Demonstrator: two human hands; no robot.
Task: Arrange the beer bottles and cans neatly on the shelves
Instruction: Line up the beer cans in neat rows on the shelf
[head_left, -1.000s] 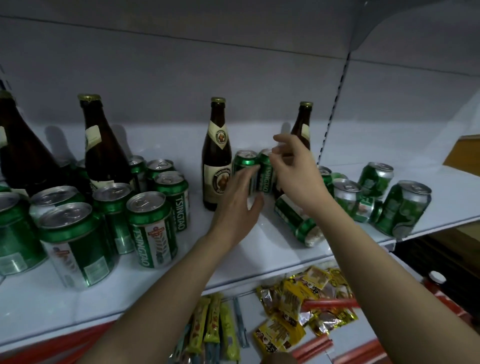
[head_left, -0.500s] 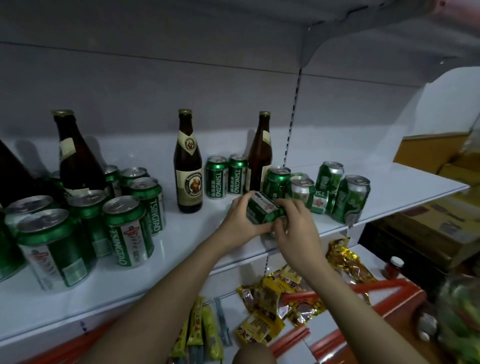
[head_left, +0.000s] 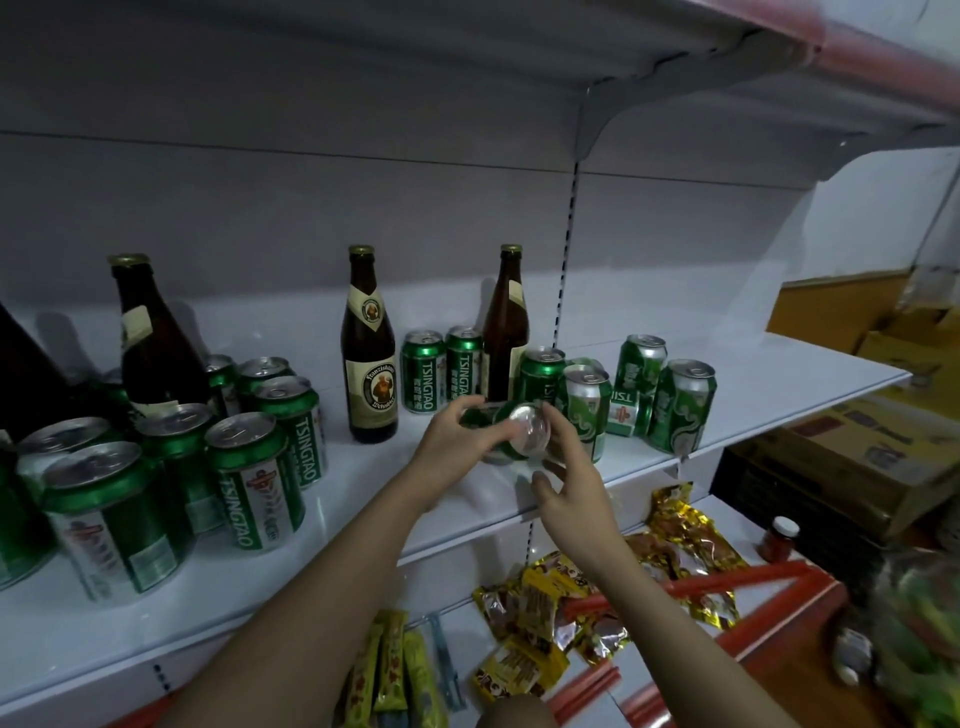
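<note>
A green Tsingtao can (head_left: 519, 435) lies on its side just above the white shelf (head_left: 363, 499), its silver end facing me. My left hand (head_left: 454, 441) grips its left side. Cupped round its right side is my right hand (head_left: 571, 478), thumb spread below. Behind stand two upright cans (head_left: 423, 371), a labelled brown bottle (head_left: 370, 358) and a second brown bottle (head_left: 506, 332). A loose cluster of cans (head_left: 587, 405) stands to the right, some tilted. At the left, several cans (head_left: 254, 478) crowd round another bottle (head_left: 150, 338).
The upper shelf (head_left: 675, 52) overhangs close above. Snack packets (head_left: 524, 613) lie on the lower shelf beneath my arms. Cardboard boxes (head_left: 841, 457) and a red-lidded jar (head_left: 779, 538) sit at the right, past the shelf's end.
My hands dropped from the two upright cans at the back to the can lying on the shelf, took hold of it and turned its silver end towards me.
</note>
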